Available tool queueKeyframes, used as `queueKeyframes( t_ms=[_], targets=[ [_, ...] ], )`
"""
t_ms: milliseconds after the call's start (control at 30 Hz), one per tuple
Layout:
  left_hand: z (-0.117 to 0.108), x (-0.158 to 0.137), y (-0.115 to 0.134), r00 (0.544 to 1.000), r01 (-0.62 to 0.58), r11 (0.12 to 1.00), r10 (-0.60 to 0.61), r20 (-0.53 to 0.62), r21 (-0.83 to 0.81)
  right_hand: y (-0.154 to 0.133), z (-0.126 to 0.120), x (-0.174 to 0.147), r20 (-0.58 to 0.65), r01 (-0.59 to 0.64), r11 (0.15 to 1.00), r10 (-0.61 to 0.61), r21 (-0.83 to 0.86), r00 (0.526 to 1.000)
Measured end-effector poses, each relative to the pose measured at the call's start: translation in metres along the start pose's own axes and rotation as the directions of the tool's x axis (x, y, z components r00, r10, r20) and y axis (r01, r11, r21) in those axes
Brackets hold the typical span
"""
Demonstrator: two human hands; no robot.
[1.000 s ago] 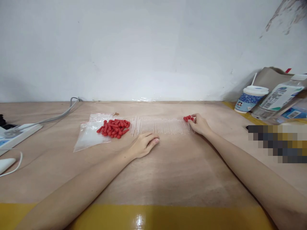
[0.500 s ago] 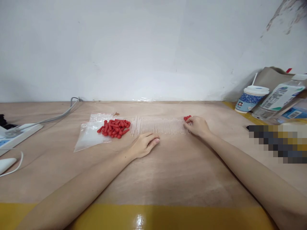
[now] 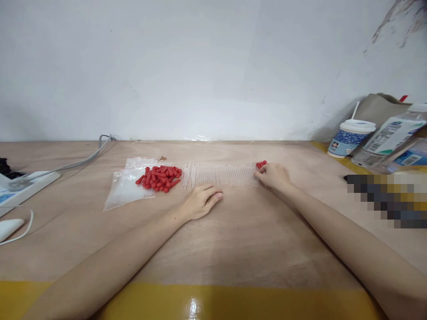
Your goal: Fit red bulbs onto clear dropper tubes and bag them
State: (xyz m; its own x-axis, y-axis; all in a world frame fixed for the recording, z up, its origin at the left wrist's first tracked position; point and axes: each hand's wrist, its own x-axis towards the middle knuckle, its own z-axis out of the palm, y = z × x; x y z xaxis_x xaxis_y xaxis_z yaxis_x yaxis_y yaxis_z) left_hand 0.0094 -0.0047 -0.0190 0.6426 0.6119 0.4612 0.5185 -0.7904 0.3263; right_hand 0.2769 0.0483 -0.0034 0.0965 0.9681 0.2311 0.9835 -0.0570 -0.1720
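Clear tubes (image 3: 220, 174): one row, mostly bare. Red bulbs (image 3: 160, 178): heaped left; small cluster (image 3: 261, 165) right. Seemingly early stage, most remaining. Your left hand (image 3: 203, 201): slack, apparently empty. Your right hand (image 3: 274, 175): fingers bent beside cluster, grip hidden.

The left hand (image 3: 203, 202) and the right hand (image 3: 274, 176) are both bare, with slender fingers where these show. The left forearm (image 3: 133, 249), bare as far as the view reaches, is slim and smooth, widening evenly from a narrow wrist; a small round spot (image 3: 175, 218), like a mole, marks it near the wrist. The right forearm (image 3: 340, 231) is likewise bare, long and tapering. Finer detail is too small to tell.
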Motion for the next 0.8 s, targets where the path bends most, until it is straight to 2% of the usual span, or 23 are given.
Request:
queueKeyframes(
  t_ms=[200,367,533,633,700,800],
  targets=[
    [-0.001,0.000,0.002,1.000,0.007,1.000,-0.007,0.009,0.022,-0.013,-0.005,0.001,0.050,-0.094,0.994,0.097,-0.051,0.994],
    [-0.001,0.000,0.003,1.000,0.005,1.000,-0.006,0.013,0.030,-0.014,-0.001,0.004,0.071,-0.093,0.993,0.098,-0.067,0.993],
    [-0.001,0.000,0.002,1.000,0.013,0.999,-0.013,0.012,0.039,-0.014,-0.005,0.000,0.034,-0.073,0.997,0.074,-0.023,0.997],
    [-0.001,0.000,0.002,1.000,0.013,0.999,-0.014,0.019,0.043,-0.019,-0.006,-0.006,-0.047,-0.004,0.999,0.006,0.042,0.999],
    [0.000,0.000,0.003,1.000,0.001,0.998,-0.002,0.008,0.060,-0.024,-0.003,-0.013,-0.167,0.081,0.994,-0.068,0.073,0.984],
    [-0.002,0.000,0.005,0.995,0.020,0.983,-0.001,-0.103,0.183,-0.035,0.008,-0.029,-0.370,0.273,0.958,-0.224,0.087,0.902]
  ],
)
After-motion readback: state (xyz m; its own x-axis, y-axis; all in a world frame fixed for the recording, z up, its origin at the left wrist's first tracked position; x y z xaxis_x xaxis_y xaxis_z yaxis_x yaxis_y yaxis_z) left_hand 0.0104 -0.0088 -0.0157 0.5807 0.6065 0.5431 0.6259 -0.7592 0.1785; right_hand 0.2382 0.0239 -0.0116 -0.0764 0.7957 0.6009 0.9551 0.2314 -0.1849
